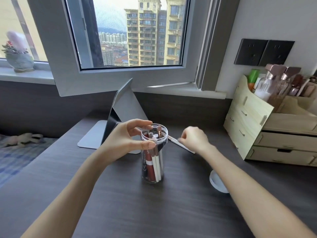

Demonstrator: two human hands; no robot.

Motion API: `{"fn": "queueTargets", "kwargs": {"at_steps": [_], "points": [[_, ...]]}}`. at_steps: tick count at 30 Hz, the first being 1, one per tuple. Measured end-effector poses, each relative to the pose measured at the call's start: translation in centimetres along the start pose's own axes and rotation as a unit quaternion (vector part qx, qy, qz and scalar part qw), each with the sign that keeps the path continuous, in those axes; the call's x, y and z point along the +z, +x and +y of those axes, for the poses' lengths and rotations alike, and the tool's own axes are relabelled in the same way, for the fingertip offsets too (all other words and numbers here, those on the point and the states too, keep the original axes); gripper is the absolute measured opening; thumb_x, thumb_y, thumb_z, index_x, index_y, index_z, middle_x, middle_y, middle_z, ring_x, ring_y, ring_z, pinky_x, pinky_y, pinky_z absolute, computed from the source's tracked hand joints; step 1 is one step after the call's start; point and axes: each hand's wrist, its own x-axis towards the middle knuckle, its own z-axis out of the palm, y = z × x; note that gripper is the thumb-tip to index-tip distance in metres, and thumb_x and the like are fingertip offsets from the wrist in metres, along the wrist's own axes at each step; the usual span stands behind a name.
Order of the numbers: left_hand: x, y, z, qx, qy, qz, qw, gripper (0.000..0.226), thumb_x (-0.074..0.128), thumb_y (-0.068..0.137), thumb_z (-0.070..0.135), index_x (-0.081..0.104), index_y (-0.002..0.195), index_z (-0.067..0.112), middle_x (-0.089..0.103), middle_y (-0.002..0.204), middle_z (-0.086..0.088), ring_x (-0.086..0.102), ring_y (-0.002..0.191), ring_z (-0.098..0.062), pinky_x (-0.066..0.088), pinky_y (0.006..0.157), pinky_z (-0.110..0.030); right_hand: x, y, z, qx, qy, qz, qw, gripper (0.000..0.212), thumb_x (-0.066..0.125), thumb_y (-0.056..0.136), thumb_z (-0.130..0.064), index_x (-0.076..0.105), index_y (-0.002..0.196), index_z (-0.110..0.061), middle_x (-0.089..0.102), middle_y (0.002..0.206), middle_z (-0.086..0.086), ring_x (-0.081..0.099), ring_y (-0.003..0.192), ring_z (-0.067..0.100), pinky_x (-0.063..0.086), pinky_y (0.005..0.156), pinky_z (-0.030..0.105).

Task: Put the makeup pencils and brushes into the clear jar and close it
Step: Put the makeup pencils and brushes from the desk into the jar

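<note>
The clear jar (152, 176) stands upright and uncapped in the middle of the dark wooden desk (130, 208). Inside it are a red tube, white pencils and a small brush, tips up. My left hand (127, 138) grips the jar's rim from the left, thumb in front and fingers curled over the far edge. My right hand (193, 139) is just right of the jar, fingers closed on a white makeup brush (174, 140) that lies slanted low over the desk. The white jar lid (216, 182) lies on the desk to the right, partly hidden by my right forearm.
A grey tablet on a folding stand (120, 107) sits right behind the jar. A pale wooden drawer organiser (267, 131) with bottles fills the right side. An inward-swung window sash (130, 40) hangs over the desk's back. A bed (18, 152) is to the left.
</note>
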Motion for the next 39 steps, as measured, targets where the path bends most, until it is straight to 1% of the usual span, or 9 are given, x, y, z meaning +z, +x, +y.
{"fn": "queueTargets", "kwargs": {"at_steps": [8,12,15,18,24,29,32,35,39], "points": [[0.0,0.0,0.0,-0.003,0.001,-0.001,1.0,0.061,0.082,0.045,0.044,0.068,0.103,0.035,0.075,0.104,0.01,0.069,0.097,-0.004,0.047,0.081,-0.008,2.2,0.3,1.8,-0.026,-0.08,-0.057,0.995,0.027,0.056,0.088,-0.033,0.064,0.096,-0.008,0.067,0.111,0.013,0.058,0.107,0.033,0.043,0.075,0.032],[0.0,0.0,-0.1,-0.002,-0.002,0.0,1.0,0.059,0.083,0.046,0.044,0.068,0.103,0.036,0.073,0.108,0.013,0.069,0.099,-0.006,0.047,0.083,-0.008,-0.3,-1.1,1.7,-0.047,0.073,-0.009,0.996,0.02,0.053,0.091,-0.024,0.057,0.079,-0.01,0.064,0.083,0.01,0.062,0.08,0.029,0.039,0.064,0.03],[-0.1,-0.1,-0.1,-0.004,-0.002,0.0,1.0,0.06,0.082,0.046,0.044,0.068,0.103,0.036,0.073,0.108,0.014,0.068,0.099,-0.003,0.047,0.082,-0.007,-4.4,-3.7,0.1,-0.077,0.424,0.023,0.902,0.017,0.05,0.095,-0.013,0.053,0.081,-0.004,0.059,0.063,0.01,0.058,0.048,0.018,0.049,0.05,0.027],[0.0,0.0,-0.1,-0.006,0.003,0.002,1.0,0.06,0.084,0.047,0.04,0.068,0.105,0.034,0.074,0.106,0.011,0.068,0.099,-0.002,0.047,0.082,-0.007,-7.7,-6.4,-2.2,-0.162,0.581,0.028,0.797,0.011,0.048,0.094,-0.003,0.05,0.084,-0.005,0.063,0.069,0.011,0.065,0.056,0.016,0.057,0.056,0.029],[0.1,-0.2,0.0,-0.002,0.004,0.002,1.0,0.064,0.084,0.046,0.042,0.069,0.107,0.032,0.074,0.107,0.009,0.069,0.098,-0.004,0.048,0.082,-0.009,-7.3,-7.3,-5.3,-0.241,0.281,0.064,0.927,0.011,0.059,0.087,-0.019,0.066,0.09,-0.01,0.068,0.079,-0.003,0.065,0.076,0.012,0.055,0.071,0.026],[0.1,-0.1,0.0,0.004,0.017,0.001,1.0,0.065,0.082,0.048,0.046,0.068,0.11,0.03,0.073,0.11,0.007,0.068,0.101,-0.01,0.048,0.084,-0.01,-6.8,-7.1,-5.9,-0.27,0.102,0.082,0.954,0.021,0.058,0.086,-0.029,0.07,0.083,-0.012,0.059,0.081,-0.002,0.047,0.077,0.012,0.037,0.064,0.022],[0.0,-0.1,0.0,0.005,0.022,-0.002,1.0,0.065,0.082,0.049,0.047,0.068,0.11,0.031,0.072,0.111,0.007,0.068,0.101,-0.012,0.049,0.086,-0.014,-7.4,-7.2,-6.0,-0.27,0.121,0.015,0.955,0.018,0.059,0.084,-0.034,0.069,0.08,-0.02,0.054,0.079,-0.007,0.045,0.075,0.007,0.033,0.066,0.021],[-0.1,-0.1,-0.1,0.006,0.019,-0.003,1.0,0.064,0.083,0.048,0.046,0.069,0.108,0.031,0.073,0.108,0.008,0.069,0.1,-0.011,0.049,0.082,-0.013,-8.9,-7.1,-5.4,-0.228,0.317,-0.055,0.919,0.016,0.059,0.087,-0.03,0.071,0.088,-0.02,0.061,0.081,-0.01,0.053,0.072,-0.004,0.041,0.065,0.012],[0.0,0.0,-0.2,0.009,0.02,-0.004,1.0,0.067,0.081,0.047,0.047,0.068,0.11,0.029,0.072,0.111,0.004,0.068,0.101,-0.011,0.049,0.084,-0.011,-6.1,-2.9,-2.8,-0.098,0.305,0.053,0.946,0.02,0.056,0.086,-0.023,0.071,0.079,-0.013,0.065,0.069,-0.006,0.059,0.072,0.008,0.044,0.07,0.023]]}}
